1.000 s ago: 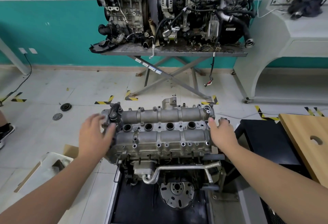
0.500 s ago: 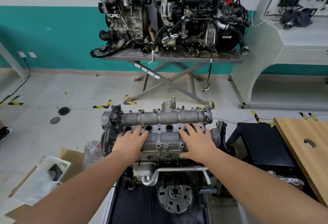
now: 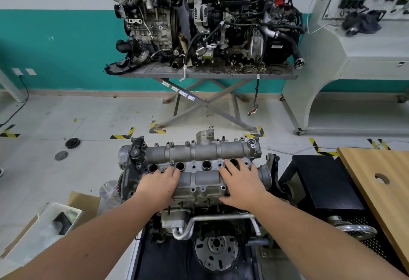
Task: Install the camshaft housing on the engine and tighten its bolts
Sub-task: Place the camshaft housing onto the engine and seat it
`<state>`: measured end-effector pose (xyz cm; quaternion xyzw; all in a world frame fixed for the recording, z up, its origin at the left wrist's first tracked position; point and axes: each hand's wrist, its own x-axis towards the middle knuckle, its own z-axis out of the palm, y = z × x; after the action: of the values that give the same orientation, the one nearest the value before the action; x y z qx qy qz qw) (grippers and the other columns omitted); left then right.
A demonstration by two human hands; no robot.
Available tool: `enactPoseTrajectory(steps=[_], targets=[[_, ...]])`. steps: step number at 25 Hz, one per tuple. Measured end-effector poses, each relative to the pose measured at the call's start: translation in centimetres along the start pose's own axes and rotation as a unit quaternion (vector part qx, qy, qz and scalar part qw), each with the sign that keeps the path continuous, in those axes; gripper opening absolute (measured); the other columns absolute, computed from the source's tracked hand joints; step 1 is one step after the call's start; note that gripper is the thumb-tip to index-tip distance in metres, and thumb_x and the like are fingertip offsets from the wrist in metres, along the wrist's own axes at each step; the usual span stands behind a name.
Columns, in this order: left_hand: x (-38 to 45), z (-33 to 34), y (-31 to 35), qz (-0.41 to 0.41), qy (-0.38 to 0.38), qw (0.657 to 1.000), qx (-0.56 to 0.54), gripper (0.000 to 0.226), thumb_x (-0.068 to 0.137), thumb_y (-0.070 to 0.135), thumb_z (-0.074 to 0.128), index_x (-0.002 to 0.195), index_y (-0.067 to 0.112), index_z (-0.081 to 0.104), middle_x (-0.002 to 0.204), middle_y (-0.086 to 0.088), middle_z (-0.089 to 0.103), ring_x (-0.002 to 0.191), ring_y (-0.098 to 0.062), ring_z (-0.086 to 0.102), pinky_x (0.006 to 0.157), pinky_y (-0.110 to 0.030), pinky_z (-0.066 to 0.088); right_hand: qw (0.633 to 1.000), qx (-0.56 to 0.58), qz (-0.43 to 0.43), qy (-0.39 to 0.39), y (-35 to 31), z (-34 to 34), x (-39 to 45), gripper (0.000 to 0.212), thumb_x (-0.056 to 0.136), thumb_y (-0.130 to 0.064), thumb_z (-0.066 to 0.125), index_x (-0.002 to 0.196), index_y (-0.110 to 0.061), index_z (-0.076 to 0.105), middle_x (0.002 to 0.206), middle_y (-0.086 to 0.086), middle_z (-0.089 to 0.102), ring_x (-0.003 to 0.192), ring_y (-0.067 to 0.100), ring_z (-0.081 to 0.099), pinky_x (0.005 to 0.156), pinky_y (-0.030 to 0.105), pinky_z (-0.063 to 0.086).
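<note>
While both palms are laid flat on it, the camshaft housing (image 3: 199,169) is seen seated on top of the engine (image 3: 205,217), near the middle of the scene. The left hand (image 3: 158,185) is pressed on the housing's left part, its fingers (image 3: 171,172) straight and close together, their tips reaching toward the row of round plug holes. The right hand (image 3: 242,183) is pressed on the right part, its fingers (image 3: 232,169) straight and slightly spread, one tip at the rightmost hole. Nothing is gripped by either hand. Far behind, a second engine (image 3: 199,20) is carried on a scissor-legged metal worktop (image 3: 208,73). A wooden board (image 3: 380,182) is seen at the right, and a cardboard box (image 3: 55,220) on the floor at the near left.
</note>
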<state>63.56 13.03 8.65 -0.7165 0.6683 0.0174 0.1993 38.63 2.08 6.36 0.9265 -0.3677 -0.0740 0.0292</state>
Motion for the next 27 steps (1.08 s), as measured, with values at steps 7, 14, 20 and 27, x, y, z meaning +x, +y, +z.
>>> enactPoseTrajectory(steps=[7,14,20,27], targets=[[0.09,0.11,0.14,-0.005,-0.002,1.0,0.004,0.082,0.087,0.049,0.068,0.146,0.013,0.023,0.135,-0.006,0.044,0.112,-0.033,0.055,0.064,-0.04,0.045,1.0,-0.012,0.001,-0.014,-0.18,-0.14,0.16,0.091,0.08,-0.073,0.059,0.149,-0.021,0.027,0.159,0.006,0.023,0.142,0.042,0.023,0.105,0.06,0.033],[-0.29,0.01,0.23,-0.009,0.001,1.0,0.005,0.08,0.088,0.045,0.067,0.146,0.013,0.023,0.135,-0.005,0.043,0.114,-0.031,0.054,0.068,-0.041,0.047,1.0,-0.007,-0.004,-0.008,-0.22,-0.44,-0.04,0.09,0.079,-0.072,0.061,0.147,-0.02,0.033,0.158,0.007,0.028,0.141,0.041,0.027,0.108,0.056,0.034],[-0.34,0.05,0.48,-0.021,0.0,1.0,-0.008,0.079,0.09,0.041,0.067,0.147,0.013,0.021,0.138,-0.006,0.041,0.117,-0.032,0.053,0.078,-0.044,0.052,1.0,-0.003,-0.01,0.009,0.07,-0.21,-0.18,0.091,0.074,-0.074,0.065,0.145,-0.024,0.038,0.157,0.005,0.033,0.139,0.04,0.033,0.105,0.054,0.037],[-0.29,0.6,0.58,-0.034,-0.001,0.999,-0.01,0.081,0.09,0.042,0.067,0.148,0.015,0.019,0.142,-0.004,0.038,0.124,-0.032,0.05,0.091,-0.052,0.05,1.0,-0.006,-0.019,0.0,0.12,-0.48,-0.02,0.091,0.076,-0.075,0.063,0.145,-0.023,0.035,0.159,0.006,0.029,0.143,0.04,0.028,0.107,0.056,0.034]])
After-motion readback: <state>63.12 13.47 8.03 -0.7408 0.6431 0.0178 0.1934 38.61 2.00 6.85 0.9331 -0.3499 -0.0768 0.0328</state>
